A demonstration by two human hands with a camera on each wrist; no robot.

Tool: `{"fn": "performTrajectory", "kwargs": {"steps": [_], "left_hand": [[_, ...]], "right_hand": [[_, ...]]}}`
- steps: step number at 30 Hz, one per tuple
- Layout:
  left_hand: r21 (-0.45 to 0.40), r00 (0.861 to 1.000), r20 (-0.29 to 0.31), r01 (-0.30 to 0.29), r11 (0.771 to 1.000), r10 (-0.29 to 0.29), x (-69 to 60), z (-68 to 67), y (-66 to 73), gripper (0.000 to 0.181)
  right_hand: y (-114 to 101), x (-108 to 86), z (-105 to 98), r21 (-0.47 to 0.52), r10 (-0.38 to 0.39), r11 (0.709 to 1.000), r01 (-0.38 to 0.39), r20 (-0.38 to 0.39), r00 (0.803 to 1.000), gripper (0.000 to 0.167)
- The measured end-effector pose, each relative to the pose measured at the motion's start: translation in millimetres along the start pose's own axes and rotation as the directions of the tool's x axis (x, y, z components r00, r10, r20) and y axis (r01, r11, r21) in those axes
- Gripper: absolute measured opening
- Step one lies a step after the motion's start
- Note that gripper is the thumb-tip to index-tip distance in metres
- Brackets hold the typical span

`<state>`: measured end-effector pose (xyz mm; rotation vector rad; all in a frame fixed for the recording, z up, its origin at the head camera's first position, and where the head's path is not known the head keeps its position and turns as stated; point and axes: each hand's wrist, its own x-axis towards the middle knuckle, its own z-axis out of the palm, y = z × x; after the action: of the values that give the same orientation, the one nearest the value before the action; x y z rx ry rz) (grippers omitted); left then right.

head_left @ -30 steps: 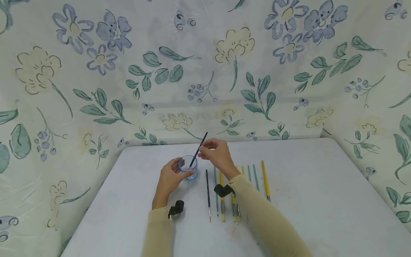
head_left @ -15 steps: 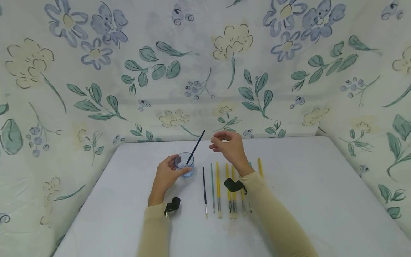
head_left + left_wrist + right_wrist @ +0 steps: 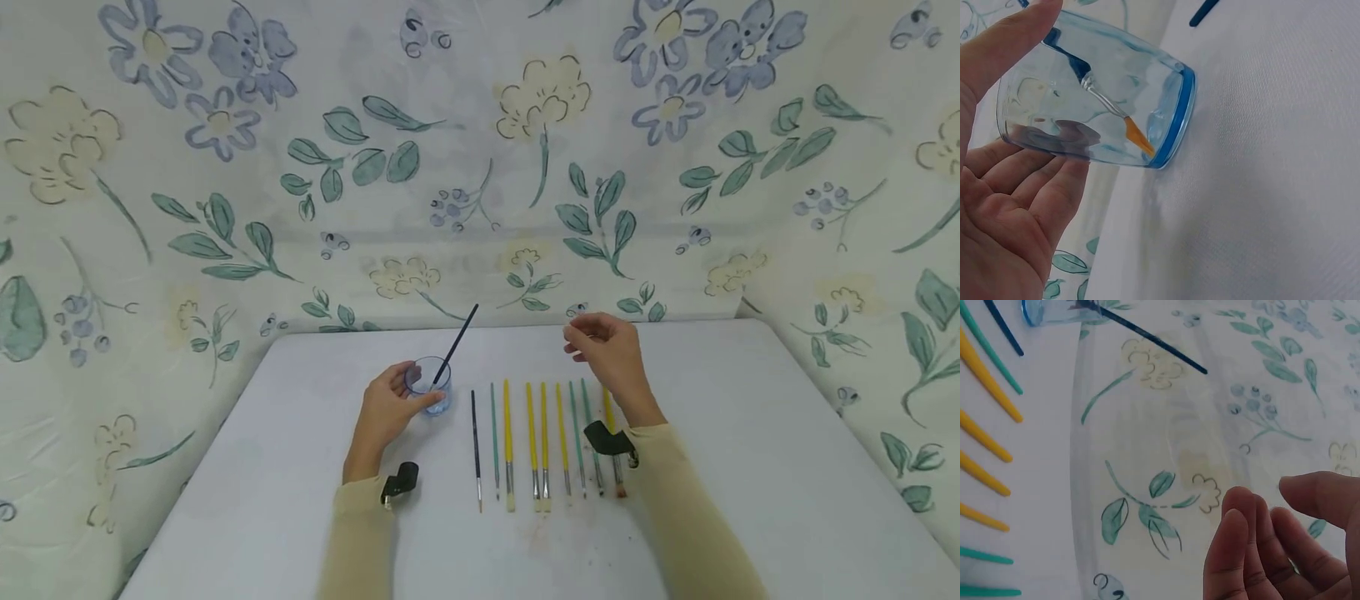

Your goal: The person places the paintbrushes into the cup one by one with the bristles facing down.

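My left hand [image 3: 386, 408] grips a clear bluish glass [image 3: 438, 397], thumb on the near side and fingers round the far side. Inside the glass leans a dark-handled paintbrush [image 3: 459, 339], its handle slanting up to the right past the rim. The left wrist view shows its orange bristles [image 3: 1139, 137] down near the blue base of the glass [image 3: 1175, 119]. My right hand [image 3: 611, 354] hovers above the handle ends of the right-hand brushes in the row, fingers loosely bent with nothing between them. In the right wrist view a gap shows between thumb [image 3: 1322, 494] and fingertips.
A row of paintbrushes lies on the white table [image 3: 300, 467], bristles toward me: a dark one [image 3: 476, 450] at the left, several yellow ones [image 3: 533, 433] and teal ones [image 3: 577, 433]. The rightmost yellow brush [image 3: 617, 454] is partly hidden. A floral cloth [image 3: 480, 233] hangs behind the table.
My right hand has let go of the dark paintbrush and moved right, over the right end of the row. The brush stays leaning in the glass, which my left hand still holds.
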<state>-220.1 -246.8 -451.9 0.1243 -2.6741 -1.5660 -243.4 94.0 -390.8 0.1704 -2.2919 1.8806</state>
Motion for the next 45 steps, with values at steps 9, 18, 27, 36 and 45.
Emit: {"fn": "performTrajectory", "kwargs": {"steps": [9,18,27,36,45], "left_hand": [[0.013,1.000,0.006,0.011,1.000,-0.011,1.0,-0.3,-3.1,0.092],[0.009,1.000,0.027,0.015,1.000,-0.015,3.1,-1.4,2.1,0.094],[-0.005,0.999,0.037,0.028,1.000,-0.027,3.4,-2.5,2.9,0.096],[-0.005,0.998,0.038,0.050,0.999,-0.050,0.7,-0.4,1.7,0.095],[0.003,0.998,0.035,0.050,0.999,-0.050,1.6,-0.5,3.7,0.095]], "right_hand": [[25,-7.9,-17,-0.089,0.123,0.988,-0.127,-0.046,0.991,0.026],[45,-8.0,-29,-0.224,0.196,0.950,-0.219,-0.120,0.973,0.029],[60,-5.3,-36,-0.320,0.321,0.879,-0.353,-0.150,0.935,0.033],[73,-6.5,-41,-0.382,0.385,0.836,-0.395,-0.105,0.917,0.035],[76,-8.6,-42,-0.488,0.403,0.788,-0.376,-0.054,0.914,0.033]]}}
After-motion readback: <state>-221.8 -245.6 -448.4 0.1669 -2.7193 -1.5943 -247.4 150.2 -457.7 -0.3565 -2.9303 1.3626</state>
